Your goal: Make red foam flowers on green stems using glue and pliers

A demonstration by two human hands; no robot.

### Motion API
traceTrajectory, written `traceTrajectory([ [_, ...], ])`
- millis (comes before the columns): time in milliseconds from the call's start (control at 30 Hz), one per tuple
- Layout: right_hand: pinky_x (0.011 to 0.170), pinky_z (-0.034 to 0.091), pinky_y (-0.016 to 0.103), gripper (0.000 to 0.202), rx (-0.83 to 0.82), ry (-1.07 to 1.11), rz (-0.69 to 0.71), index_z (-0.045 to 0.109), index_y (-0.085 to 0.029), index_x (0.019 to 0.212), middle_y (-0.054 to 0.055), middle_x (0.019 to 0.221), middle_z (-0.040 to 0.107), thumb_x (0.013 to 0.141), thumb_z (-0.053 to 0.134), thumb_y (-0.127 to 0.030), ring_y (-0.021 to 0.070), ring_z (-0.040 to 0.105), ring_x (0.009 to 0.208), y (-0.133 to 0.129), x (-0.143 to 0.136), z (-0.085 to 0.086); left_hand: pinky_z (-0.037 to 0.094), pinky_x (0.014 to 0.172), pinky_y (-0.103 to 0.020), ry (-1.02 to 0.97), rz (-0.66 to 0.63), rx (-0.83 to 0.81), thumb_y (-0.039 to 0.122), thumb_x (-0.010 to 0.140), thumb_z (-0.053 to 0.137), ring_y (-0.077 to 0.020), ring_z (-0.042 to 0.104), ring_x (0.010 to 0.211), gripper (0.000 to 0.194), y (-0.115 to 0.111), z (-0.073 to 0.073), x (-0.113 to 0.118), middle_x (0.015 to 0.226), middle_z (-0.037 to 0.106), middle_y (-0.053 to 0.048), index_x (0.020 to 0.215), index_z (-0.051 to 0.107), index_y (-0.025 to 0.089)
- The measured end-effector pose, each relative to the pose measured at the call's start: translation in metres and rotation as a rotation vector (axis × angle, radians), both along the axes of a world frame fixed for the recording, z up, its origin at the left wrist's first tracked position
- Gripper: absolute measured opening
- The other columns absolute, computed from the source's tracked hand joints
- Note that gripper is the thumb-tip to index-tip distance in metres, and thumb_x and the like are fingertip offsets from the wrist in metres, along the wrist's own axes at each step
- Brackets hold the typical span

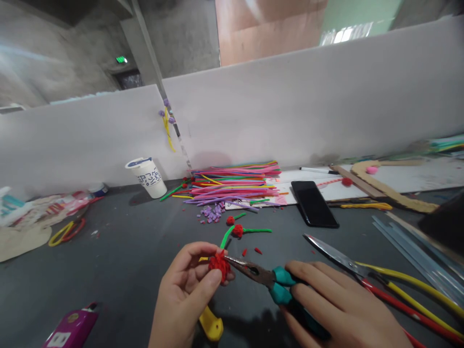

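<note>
Between the thumb and fingers of my left hand (188, 290) is a red pipe-cleaner flower (219, 267). My right hand (337, 304) is wrapped round the teal handles of needle-nose pliers (259, 274). The pliers' tips touch the upper right of the flower. Just beyond lie two finished-looking red flowers with green stems, one of them a red flower (238, 231) and the other a smaller red bud (230, 220). Small red scraps (257, 251) rest near the pliers. A yellow-handled tool (210, 325) is partly hidden under my left hand.
A bundle of coloured pipe cleaners (235, 186) lies at the back, with purple bits (213, 212) in front. Large scissors (348, 265) and a phone (314, 204) are on the right. To the left stand a paper cup (147, 179), small scissors (67, 232) and a purple tape measure-like object (72, 326).
</note>
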State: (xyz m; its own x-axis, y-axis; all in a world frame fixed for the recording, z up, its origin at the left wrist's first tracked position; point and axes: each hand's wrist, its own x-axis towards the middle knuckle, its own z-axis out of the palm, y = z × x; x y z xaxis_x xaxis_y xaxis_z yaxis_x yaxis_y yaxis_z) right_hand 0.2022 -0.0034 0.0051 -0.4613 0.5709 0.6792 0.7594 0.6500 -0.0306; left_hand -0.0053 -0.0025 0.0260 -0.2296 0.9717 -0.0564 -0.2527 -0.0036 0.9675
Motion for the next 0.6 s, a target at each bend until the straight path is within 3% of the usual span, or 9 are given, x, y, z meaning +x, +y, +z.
traceTrajectory([
  [367,0.063,0.040,0.035,0.034,0.110,-0.034,-0.054,0.060,-0.022,0.071,0.003,0.087,0.072,0.096,0.039,-0.015,0.0219,0.057,0.075,-0.002,-0.006,-0.014,0.054,0.058,-0.019,0.126,0.074,0.033,0.024,0.069,0.078,-0.0134,0.071,0.062,0.017,-0.002,-0.002,0.004,0.077,0.078,-0.002,0.084,0.072,0.021],
  [600,0.065,0.038,0.036,0.027,0.160,-0.152,-0.061,0.061,-0.022,0.076,0.003,0.094,0.072,0.089,0.042,-0.009,0.0225,0.055,0.077,0.000,-0.012,-0.004,0.055,0.059,-0.021,0.243,0.130,0.034,0.025,0.069,0.076,-0.0155,0.072,0.066,0.017,0.001,-0.003,0.002,0.075,0.076,-0.001,0.085,0.071,0.021],
])
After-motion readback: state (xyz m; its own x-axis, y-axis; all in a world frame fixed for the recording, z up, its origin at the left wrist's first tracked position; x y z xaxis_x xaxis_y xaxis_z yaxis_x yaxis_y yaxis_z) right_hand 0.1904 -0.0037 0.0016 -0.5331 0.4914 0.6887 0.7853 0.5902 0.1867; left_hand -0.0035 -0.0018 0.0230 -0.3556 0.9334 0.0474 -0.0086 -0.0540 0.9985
